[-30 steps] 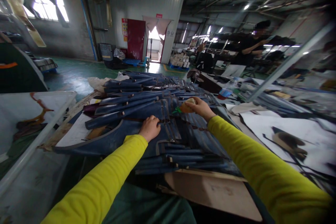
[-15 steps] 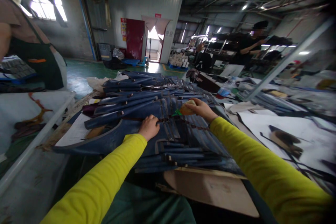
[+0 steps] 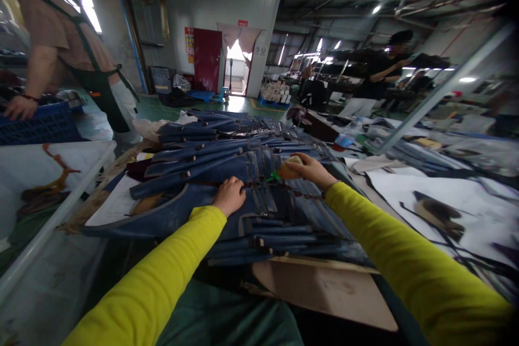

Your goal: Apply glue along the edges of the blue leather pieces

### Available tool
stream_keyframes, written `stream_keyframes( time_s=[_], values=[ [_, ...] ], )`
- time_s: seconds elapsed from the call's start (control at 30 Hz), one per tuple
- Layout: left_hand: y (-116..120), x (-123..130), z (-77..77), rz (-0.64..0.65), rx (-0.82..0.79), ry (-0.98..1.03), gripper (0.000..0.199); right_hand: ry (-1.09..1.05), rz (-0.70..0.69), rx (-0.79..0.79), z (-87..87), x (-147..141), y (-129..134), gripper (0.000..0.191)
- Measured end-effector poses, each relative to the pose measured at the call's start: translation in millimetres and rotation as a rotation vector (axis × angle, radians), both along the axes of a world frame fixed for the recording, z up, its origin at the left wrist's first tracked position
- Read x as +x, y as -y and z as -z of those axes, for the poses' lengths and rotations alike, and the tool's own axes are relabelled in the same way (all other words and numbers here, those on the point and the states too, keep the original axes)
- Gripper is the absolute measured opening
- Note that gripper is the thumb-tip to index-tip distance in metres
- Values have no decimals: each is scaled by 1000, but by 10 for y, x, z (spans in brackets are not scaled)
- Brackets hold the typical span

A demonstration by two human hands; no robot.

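My right hand (image 3: 314, 170) is closed around a small squeeze bottle (image 3: 290, 167), yellowish-orange with a green nozzle. The nozzle points left and down, close over the dark blue pieces; whether it touches them I cannot tell. My left hand (image 3: 230, 195) lies palm down on a large curved dark blue piece (image 3: 178, 211) with a grey edge, its fingers resting on the surface and holding nothing visible. More blue pieces (image 3: 194, 159) with grey edges overlap in rows across the tabletop.
A white bin (image 3: 81, 181) stands at left. Beyond it a person (image 3: 85, 59) in a dark apron has a hand on a blue crate (image 3: 44, 124). A bottle (image 3: 344, 140) and white sheets (image 3: 405, 189) lie at right, below a slanting metal bar (image 3: 438, 92). A printed paper (image 3: 113, 205) lies at left.
The person at left has come further into view, with a hand now on the blue crate. My two hands and the squeeze bottle have hardly moved.
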State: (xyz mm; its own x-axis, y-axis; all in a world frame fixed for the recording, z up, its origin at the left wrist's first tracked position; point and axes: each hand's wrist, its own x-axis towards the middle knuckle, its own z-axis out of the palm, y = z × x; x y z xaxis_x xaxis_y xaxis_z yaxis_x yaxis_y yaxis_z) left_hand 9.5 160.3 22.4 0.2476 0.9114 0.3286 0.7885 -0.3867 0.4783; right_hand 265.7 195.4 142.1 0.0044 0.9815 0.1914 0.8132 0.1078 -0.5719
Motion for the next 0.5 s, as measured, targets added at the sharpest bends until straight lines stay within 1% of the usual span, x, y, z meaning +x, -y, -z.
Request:
stream_keyframes(
  time_s=[0.17,0.3,0.37,0.5],
  values=[
    [8,2,-1,-3,0,-4,30,43,-41,-127,-86,11,187,56],
    [10,9,-5,-2,-2,-6,31,11,-81,-223,-157,-2,345,48],
    [9,13,-6,-3,-7,-7,31,-7,-76,-224,-150,3,367,50],
    [2,15,7,-2,-7,-8,31,-12,-4,-141,-88,18,348,57]
  ],
)
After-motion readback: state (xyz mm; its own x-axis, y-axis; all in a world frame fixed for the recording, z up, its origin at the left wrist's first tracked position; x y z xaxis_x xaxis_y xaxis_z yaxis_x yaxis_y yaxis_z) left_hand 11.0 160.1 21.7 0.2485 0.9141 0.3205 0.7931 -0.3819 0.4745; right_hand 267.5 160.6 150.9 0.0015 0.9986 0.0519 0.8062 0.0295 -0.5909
